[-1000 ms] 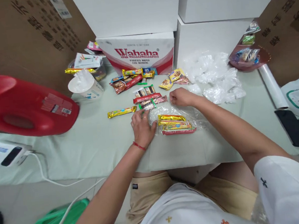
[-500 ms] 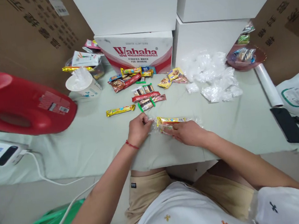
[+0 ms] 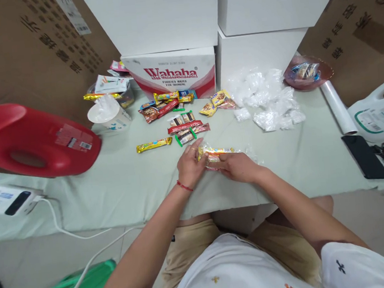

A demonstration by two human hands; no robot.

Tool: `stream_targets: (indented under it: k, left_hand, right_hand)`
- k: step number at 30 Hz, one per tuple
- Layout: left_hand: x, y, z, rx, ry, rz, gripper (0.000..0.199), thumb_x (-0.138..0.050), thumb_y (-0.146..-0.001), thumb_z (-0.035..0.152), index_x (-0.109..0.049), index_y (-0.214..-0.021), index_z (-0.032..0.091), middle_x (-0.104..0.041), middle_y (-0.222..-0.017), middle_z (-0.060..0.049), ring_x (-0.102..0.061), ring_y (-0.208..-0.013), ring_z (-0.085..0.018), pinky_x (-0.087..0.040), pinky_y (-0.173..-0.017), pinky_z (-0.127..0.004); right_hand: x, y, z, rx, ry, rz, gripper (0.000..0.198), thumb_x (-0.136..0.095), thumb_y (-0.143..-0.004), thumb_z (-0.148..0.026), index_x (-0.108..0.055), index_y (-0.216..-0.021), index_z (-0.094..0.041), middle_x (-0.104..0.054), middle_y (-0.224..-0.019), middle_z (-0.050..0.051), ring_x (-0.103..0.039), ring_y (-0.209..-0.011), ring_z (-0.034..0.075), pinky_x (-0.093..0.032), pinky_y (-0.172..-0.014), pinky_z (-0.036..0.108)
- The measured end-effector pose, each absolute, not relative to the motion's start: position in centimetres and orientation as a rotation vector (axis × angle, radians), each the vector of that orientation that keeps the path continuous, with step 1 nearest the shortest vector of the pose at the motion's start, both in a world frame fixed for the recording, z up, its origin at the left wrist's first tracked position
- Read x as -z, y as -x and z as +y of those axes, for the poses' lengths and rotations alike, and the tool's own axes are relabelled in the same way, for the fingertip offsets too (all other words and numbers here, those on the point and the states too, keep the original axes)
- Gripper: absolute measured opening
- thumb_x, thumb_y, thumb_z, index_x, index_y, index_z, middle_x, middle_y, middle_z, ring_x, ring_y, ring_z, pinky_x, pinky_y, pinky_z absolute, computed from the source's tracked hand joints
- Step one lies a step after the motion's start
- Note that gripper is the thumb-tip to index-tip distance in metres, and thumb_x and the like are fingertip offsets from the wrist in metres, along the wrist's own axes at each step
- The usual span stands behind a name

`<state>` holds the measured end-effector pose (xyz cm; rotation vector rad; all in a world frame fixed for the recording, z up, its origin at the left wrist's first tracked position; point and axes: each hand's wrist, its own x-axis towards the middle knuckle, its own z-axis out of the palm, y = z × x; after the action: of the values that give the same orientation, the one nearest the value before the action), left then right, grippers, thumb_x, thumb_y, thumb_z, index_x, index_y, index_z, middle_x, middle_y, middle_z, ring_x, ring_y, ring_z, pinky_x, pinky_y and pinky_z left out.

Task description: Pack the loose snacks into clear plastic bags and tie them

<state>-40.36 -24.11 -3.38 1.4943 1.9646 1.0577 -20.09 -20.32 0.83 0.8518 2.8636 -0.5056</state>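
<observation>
Both hands together at the near middle of the bench point(image 3: 121, 187), over a clear bag of snack bars point(image 3: 220, 152). Left hand point(image 3: 190, 166) with fingers curled narrow, pinching the bag's left end; red string around that wrist. Right hand point(image 3: 239, 167) laid on the bag's near side, fingers closed on the plastic, thumb toward the left hand. Bag lying flat on the pale green cloth, touching both hands, yellow wrappers showing through. Just beyond the hands, a small cluster of loose snack bars point(image 3: 186, 126), and apart to its left a single gold-wrapped bar point(image 3: 154, 144). Farther back, more snacks point(image 3: 166, 102) against a Wahaha carton point(image 3: 173, 72). To the right of those, a heap of clear plastic bags point(image 3: 269, 96), well apart from the hands. At far left, a red jug point(image 3: 25, 142) on its side, with a tissue tub point(image 3: 108, 113) near it. At far right, a roll of film point(image 3: 338, 106), a black phone point(image 3: 365, 156), and a white jug point(image 3: 379, 114).
</observation>
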Motion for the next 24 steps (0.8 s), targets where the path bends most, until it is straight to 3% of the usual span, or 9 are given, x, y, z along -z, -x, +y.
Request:
stream_targets:
  k: [2, 5, 7, 9, 13, 17, 21, 24]
  left_hand:
    - [4.1, 40.2, -24.1, -1.015, -1.526, 2.157, 0.066, -0.078, -0.074, 0.043, -0.064, -0.135, 0.020, -0.063, -0.119, -0.012, -0.059, -0.113, -0.033, -0.047, -0.101, -0.048]
    - [5.1, 39.7, -24.0, -0.894, -1.599, 2.238, 0.055, -0.080, -0.074, 0.047, -0.067, -0.121, 0.020, -0.058, -0.130, -0.015, -0.045, -0.136, -0.041, -0.037, -0.114, -0.056]
    - [5.5, 39.2, -24.0, -0.858, -1.680, 2.186, 0.039, -0.076, -0.080, 0.046, -0.067, -0.109, 0.021, -0.061, -0.124, -0.013, -0.049, -0.131, -0.038, -0.038, -0.112, -0.054]
    - [5.6, 38.7, -24.2, -0.881, -1.725, 2.118, 0.030, -0.073, -0.084, 0.044, -0.064, -0.102, 0.021, -0.063, -0.113, -0.011, -0.058, -0.114, -0.032, -0.045, -0.104, -0.048]
    - [5.5, 38.0, -24.9, -1.014, -1.750, 1.986, 0.020, -0.066, -0.090, 0.040, -0.060, -0.097, 0.022, -0.059, -0.100, -0.006, -0.061, -0.092, -0.024, -0.051, -0.084, -0.037]
    - [5.0, 37.2, -25.6, -1.157, -1.773, 1.922, 0.019, -0.066, -0.091, 0.037, -0.060, -0.100, 0.022, -0.055, -0.097, -0.004, -0.059, -0.088, -0.021, -0.051, -0.079, -0.033]
    - [3.7, 35.2, -26.4, -1.148, -1.924, 1.894, 0.017, -0.061, -0.093, 0.034, -0.062, -0.106, 0.022, -0.055, -0.104, -0.007, -0.057, -0.091, -0.020, -0.048, -0.076, -0.030]
    - [2.6, 32.9, -26.8, -1.047, -2.108, 1.871, 0.014, -0.056, -0.095, 0.026, -0.066, -0.105, 0.026, -0.057, -0.100, -0.007, -0.055, -0.089, -0.020, -0.044, -0.072, -0.030]
  right_hand:
    - [-0.5, 20.1, -20.5, 0.540, -0.889, 2.873, 0.045, -0.050, -0.103, -0.026, -0.061, -0.146, -0.035, -0.070, -0.109, 0.008, -0.064, -0.098, 0.022, -0.039, -0.071, 0.027]
    - [-0.2, 19.5, -20.5, 0.721, -0.858, 2.944, 0.042, -0.053, -0.101, -0.026, -0.065, -0.142, -0.031, -0.070, -0.107, 0.008, -0.063, -0.095, 0.022, -0.043, -0.075, 0.028]
    - [0.0, 18.4, -20.0, 0.964, -0.817, 3.048, 0.040, -0.050, -0.103, -0.029, -0.067, -0.139, -0.028, -0.070, -0.105, 0.008, -0.063, -0.095, 0.022, -0.046, -0.081, 0.030]
    - [0.3, 16.8, -19.0, 1.069, -1.011, 3.176, 0.041, -0.044, -0.104, -0.030, -0.066, -0.139, -0.026, -0.069, -0.106, 0.008, -0.062, -0.098, 0.023, -0.047, -0.089, 0.035]
    - [1.1, 13.3, -17.4, 0.699, -1.612, 3.077, 0.049, -0.060, -0.093, -0.033, -0.063, -0.140, -0.020, -0.064, -0.122, 0.015, -0.052, -0.120, 0.033, -0.040, -0.104, 0.047]
    - [1.1, 12.5, -18.7, 0.666, -1.649, 2.740, 0.024, -0.057, -0.095, -0.030, -0.073, -0.110, -0.019, -0.065, -0.105, 0.012, -0.056, -0.106, 0.028, -0.043, -0.090, 0.036]
    - [0.6, 14.2, -21.7, 0.642, -1.941, 2.630, 0.029, -0.043, -0.101, -0.030, -0.070, -0.101, -0.020, -0.064, -0.100, 0.011, -0.057, -0.080, 0.021, -0.041, -0.072, 0.031]
    - [1.1, 15.5, -22.9, 1.134, -2.153, 2.659, 0.027, -0.046, -0.094, -0.029, -0.071, -0.099, -0.020, -0.068, -0.091, 0.008, -0.061, -0.083, 0.023, -0.045, -0.078, 0.033]
